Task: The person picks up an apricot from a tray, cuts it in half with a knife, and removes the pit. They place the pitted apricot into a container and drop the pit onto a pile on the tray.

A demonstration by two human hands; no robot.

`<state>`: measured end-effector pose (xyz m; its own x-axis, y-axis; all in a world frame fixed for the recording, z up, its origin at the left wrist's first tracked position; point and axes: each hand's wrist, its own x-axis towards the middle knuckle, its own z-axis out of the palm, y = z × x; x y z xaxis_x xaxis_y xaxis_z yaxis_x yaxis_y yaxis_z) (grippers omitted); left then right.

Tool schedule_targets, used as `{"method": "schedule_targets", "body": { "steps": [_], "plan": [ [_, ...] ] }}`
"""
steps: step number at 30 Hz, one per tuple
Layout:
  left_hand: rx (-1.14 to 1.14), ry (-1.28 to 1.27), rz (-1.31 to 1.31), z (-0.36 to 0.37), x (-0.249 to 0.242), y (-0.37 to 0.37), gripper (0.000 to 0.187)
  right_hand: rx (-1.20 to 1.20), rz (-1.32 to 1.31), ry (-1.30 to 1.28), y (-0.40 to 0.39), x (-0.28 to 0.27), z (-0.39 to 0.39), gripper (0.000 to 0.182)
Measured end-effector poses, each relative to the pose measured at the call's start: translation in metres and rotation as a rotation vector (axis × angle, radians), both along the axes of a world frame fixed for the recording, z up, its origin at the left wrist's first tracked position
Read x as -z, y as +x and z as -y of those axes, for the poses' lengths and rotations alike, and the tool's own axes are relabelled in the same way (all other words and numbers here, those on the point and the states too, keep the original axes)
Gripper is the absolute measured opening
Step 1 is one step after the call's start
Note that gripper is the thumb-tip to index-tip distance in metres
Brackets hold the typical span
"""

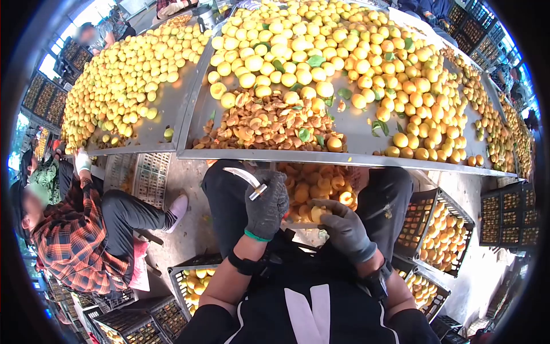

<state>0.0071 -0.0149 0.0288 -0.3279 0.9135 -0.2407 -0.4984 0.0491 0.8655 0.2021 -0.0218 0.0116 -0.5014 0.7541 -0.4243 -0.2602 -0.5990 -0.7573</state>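
Fingers [279,189] of the left hand [266,205] grip a curved knife [245,175]; the right hand [346,231] pinches a fruit piece [318,214] near halved fruit [321,182].

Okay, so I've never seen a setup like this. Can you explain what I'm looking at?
There's no machine here: these are a person's own hands, in grey gloves. The single picture comes from a camera worn on that person's head, looking forward and down; its wide, round view bends the edges.

In front is a metal table spread with yellow-orange fruit, a few green leaves, and a heap of browner pieces near the edge. The left hand holds a tool with a curved blade. The fingers of the right hand hold a piece of fruit. Between the knees is more fruit that looks cut open. Fruit-filled crates stand around, and another person sits at the left.
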Motion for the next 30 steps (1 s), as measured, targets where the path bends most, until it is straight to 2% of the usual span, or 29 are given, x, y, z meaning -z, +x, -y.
{"method": "schedule_targets", "body": {
  "steps": [1,2,4,5,6,7,8,10,12,16,18,21,23,28,30],
  "plan": [
    [0.018,0.101,-0.199,-0.002,0.029,-0.005,0.002,0.118,-0.182,-0.150,-0.003,0.000,0.001,0.043],
    [0.017,0.105,-0.200,0.000,0.029,-0.003,0.002,0.117,-0.183,-0.145,-0.006,-0.002,0.001,0.043],
    [0.044,-0.079,-0.334,0.003,0.030,0.005,0.005,0.138,-0.198,-0.137,-0.010,-0.011,0.005,0.042],
    [0.071,-0.150,-0.226,0.005,0.024,0.009,0.006,0.139,-0.198,-0.136,-0.014,-0.015,0.004,0.042],
    [0.071,-0.150,-0.225,0.004,0.034,0.013,0.006,0.065,-0.089,-0.076,-0.018,-0.019,0.003,0.042],
    [0.003,0.023,-0.440,0.001,0.052,0.017,0.006,-0.010,0.020,-0.016,-0.021,-0.020,0.003,0.042],
    [-0.066,0.198,-0.653,-0.001,0.053,0.021,0.006,-0.012,0.019,-0.017,-0.023,-0.015,0.004,0.042],
    [-0.050,0.136,-0.588,0.002,0.053,0.022,0.008,-0.104,0.079,0.109,-0.026,0.002,0.008,0.042],
    [-0.033,-0.112,-0.271,0.003,0.048,0.019,0.009,-0.097,0.027,0.055,-0.028,-0.003,0.009,0.042],
    [-0.065,-0.069,-0.398,-0.001,0.058,0.021,0.005,-0.190,0.101,0.081,-0.028,-0.004,0.015,0.042],
    [-0.030,-0.065,-0.478,-0.003,0.066,0.019,0.011,-0.204,0.111,0.089,-0.029,-0.004,0.018,0.042],
    [-0.071,-0.013,-0.477,-0.002,0.074,0.022,0.010,-0.230,0.240,0.221,-0.033,-0.006,0.018,0.043],
    [-0.086,-0.009,-0.486,-0.006,0.078,0.023,0.007,-0.333,0.568,0.630,-0.035,-0.004,0.017,0.044],
    [-0.125,-0.058,-0.458,-0.003,0.081,0.024,0.006,-0.204,0.548,0.760,-0.045,0.022,0.026,0.045],
    [-0.134,0.049,-0.638,-0.003,0.081,0.026,0.008,-0.163,0.563,0.773,-0.050,0.027,0.028,0.046]
  ]
}}
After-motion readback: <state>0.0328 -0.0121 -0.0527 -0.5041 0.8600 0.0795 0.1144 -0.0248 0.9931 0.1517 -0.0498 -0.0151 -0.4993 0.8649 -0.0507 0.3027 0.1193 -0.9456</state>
